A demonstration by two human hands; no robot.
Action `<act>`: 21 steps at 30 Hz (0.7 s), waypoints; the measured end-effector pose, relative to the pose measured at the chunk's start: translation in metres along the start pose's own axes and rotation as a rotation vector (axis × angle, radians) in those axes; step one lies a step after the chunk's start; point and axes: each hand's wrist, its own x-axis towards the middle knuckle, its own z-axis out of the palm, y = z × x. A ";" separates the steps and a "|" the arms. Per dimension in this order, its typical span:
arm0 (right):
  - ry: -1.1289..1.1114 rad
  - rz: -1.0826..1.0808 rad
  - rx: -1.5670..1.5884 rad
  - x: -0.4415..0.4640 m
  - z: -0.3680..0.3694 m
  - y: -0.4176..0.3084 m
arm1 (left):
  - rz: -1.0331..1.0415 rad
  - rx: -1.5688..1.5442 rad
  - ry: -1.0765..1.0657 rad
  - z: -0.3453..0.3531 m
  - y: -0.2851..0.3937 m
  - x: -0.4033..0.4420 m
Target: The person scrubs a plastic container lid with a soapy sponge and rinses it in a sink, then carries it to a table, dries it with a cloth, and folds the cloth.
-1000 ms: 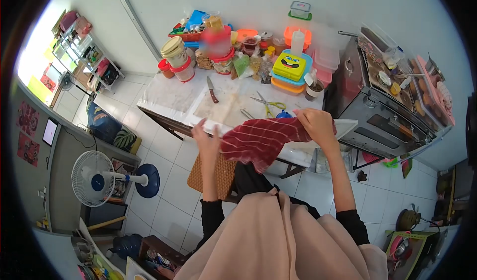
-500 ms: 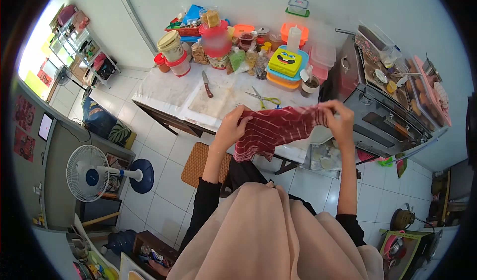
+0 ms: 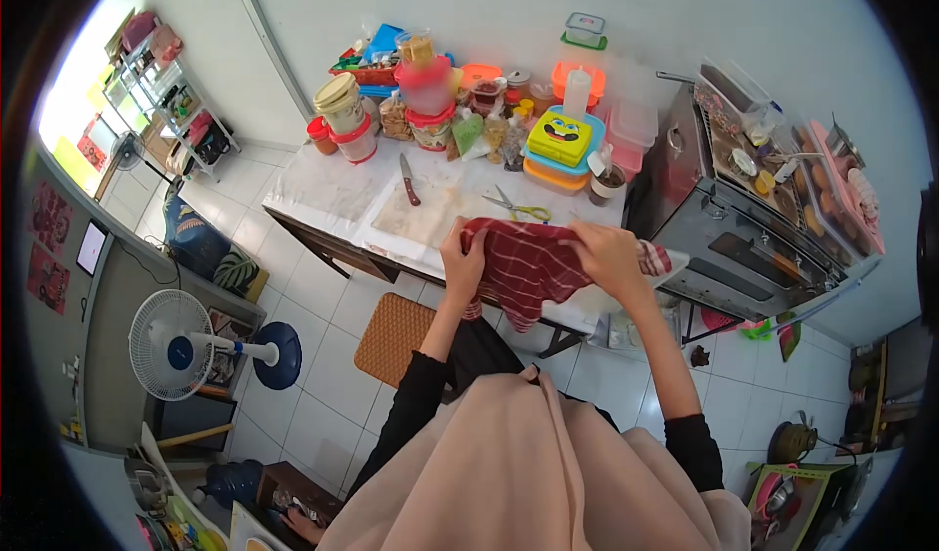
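A dark red cloth (image 3: pixel 523 263) with white checked lines hangs between my two hands, in front of the table's near edge. My left hand (image 3: pixel 464 261) pinches its left end. Farther along, my right hand (image 3: pixel 608 258) grips the cloth from above, and a bunched end sticks out past my fingers on the right. Behind the cloth, scissors (image 3: pixel 518 207) with yellow-green handles lie on the table. A knife (image 3: pixel 409 180) with a brown handle rests near a pale cutting board (image 3: pixel 416 217).
Tubs, bags and a yellow cartoon-face box (image 3: pixel 560 138) crowd the back of the white-covered table (image 3: pixel 323 184). A metal oven (image 3: pixel 734 228) stands at the right. Below are a woven-top stool (image 3: pixel 391 336) and a standing fan (image 3: pixel 176 344). Another person's hand (image 3: pixel 303 527) shows at lower left.
My right hand has moved left along the cloth, closer to my left hand. The cloth hangs less stretched, with its right end now past my right hand.
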 end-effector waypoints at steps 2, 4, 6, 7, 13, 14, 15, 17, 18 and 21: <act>0.314 0.060 0.060 -0.009 -0.017 0.000 | 0.131 0.058 -0.069 -0.001 0.045 0.023; 0.316 0.099 0.112 -0.021 -0.028 0.005 | 0.184 0.051 -0.122 -0.001 0.081 0.042; 0.432 0.372 0.432 -0.036 -0.026 0.013 | 0.418 0.097 -0.217 0.001 0.103 0.054; 0.426 0.366 0.433 -0.043 -0.022 0.014 | 0.415 0.098 -0.209 0.000 0.101 0.058; 0.795 0.567 0.834 -0.068 0.030 0.017 | 0.658 0.608 -0.204 0.001 0.082 0.078; 0.788 0.620 0.826 -0.069 0.032 0.014 | 0.662 0.620 -0.309 0.009 0.077 0.079; 0.781 0.670 0.815 -0.067 0.032 0.015 | 0.665 0.628 -0.409 0.019 0.072 0.078; 0.844 0.558 0.593 -0.061 0.030 0.023 | 0.739 0.588 -0.467 0.043 0.046 0.064; 0.896 0.449 0.375 -0.059 0.029 0.026 | 0.811 0.551 -0.531 0.049 0.045 0.055; 0.763 0.412 0.175 -0.054 0.007 0.045 | 0.741 0.555 -0.525 0.059 0.048 0.040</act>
